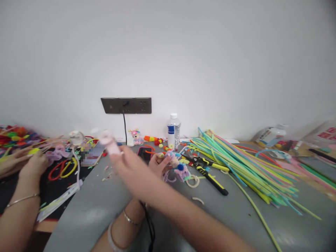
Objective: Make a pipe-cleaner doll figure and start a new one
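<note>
My left hand (158, 165), with bangles on its wrist, is closed round a small fuzzy pipe-cleaner figure (181, 171) in lilac, with a dark blue pompom and pastel bits. My right arm crosses over the left one. At its end, my right hand (124, 162) grips a pale pink object (111, 144), raised to the left and too smeared by motion to name. Behind the left hand lies a phone (145, 154) in a pink-red case. Right of the figure are black-and-yellow pliers (211, 180) and a cream ring of pipe cleaner (193, 181).
A large bundle of pastel pipe cleaners (244, 164) spreads across the right side. A plastic bottle (173, 131) and a small pink bear (135, 136) stand by the wall. At left, a co-worker's hands (33, 164) work near scissors (63, 169). A black cord (149, 224) hangs by my left wrist.
</note>
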`<action>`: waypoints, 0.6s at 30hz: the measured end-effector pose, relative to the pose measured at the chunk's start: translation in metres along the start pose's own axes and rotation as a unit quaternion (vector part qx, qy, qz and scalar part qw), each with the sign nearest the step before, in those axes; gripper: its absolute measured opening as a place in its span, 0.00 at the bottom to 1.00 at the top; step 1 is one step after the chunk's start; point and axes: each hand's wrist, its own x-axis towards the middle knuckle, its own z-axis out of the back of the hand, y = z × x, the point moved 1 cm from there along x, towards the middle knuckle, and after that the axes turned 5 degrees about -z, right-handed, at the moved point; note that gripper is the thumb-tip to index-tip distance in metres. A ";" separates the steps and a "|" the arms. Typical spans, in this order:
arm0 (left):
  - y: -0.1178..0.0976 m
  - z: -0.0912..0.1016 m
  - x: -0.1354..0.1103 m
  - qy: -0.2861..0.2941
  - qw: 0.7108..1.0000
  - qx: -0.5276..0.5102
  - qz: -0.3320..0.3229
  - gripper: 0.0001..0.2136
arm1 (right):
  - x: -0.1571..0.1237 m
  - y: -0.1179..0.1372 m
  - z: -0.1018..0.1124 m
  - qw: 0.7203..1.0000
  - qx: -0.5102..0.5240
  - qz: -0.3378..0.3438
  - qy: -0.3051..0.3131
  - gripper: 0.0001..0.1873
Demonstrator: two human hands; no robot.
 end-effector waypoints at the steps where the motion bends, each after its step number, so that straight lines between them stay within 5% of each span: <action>1: 0.000 0.000 0.000 0.005 1.000 -0.009 0.013 0.19 | 0.002 0.006 -0.020 0.998 -0.049 -0.014 0.029 0.15; 6: 0.001 0.002 0.003 0.021 0.995 -0.074 0.061 0.21 | -0.004 0.023 -0.096 0.978 -0.172 -0.072 0.092 0.26; 11: 0.004 0.007 0.008 0.028 0.994 -0.077 0.078 0.20 | -0.012 0.017 -0.131 0.964 -0.199 -0.105 0.144 0.31; 14: 0.005 0.009 0.009 0.027 0.994 -0.076 0.075 0.20 | -0.024 0.013 -0.118 0.960 -0.193 -0.037 0.198 0.33; 18: 0.003 0.010 0.010 0.011 0.995 -0.076 0.070 0.19 | -0.057 0.005 -0.037 0.973 -0.136 0.129 0.132 0.18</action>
